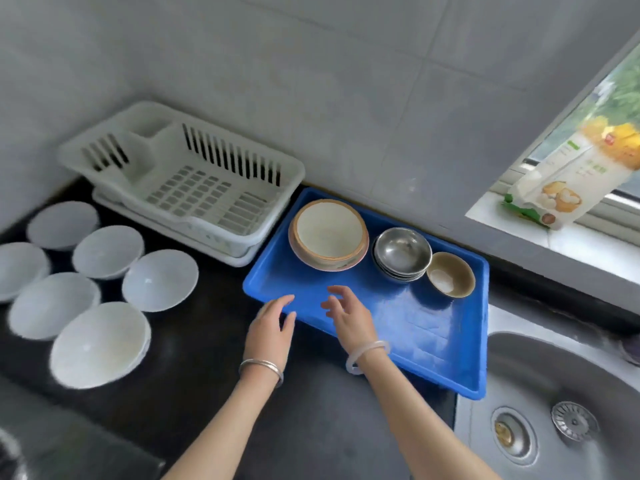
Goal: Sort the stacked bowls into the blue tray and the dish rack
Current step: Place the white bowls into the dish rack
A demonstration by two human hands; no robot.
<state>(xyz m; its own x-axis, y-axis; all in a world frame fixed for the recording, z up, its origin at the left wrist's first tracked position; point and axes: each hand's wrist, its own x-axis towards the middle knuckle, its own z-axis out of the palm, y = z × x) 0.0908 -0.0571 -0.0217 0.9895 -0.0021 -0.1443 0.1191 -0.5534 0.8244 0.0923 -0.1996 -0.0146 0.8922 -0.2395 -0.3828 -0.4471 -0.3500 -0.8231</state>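
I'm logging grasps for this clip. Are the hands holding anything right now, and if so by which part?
Nothing is held. The left hand and right hand hover with relaxed fingers at the near edge of the blue tray.

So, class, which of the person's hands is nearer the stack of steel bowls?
Right. The right hand is over the blue tray, left of the steel bowls and nearer the camera; the left hand is farther left, at the tray's corner.

Your tray (398,323) is bright blue, your dish rack (221,157) plain white, your worktop (311,427) black. You see a cream bowl (329,233) rimmed in tan, shiny silver bowls (401,252) and a brown bowl (450,274) pale inside; the six loose bowls (159,280) are frosted white
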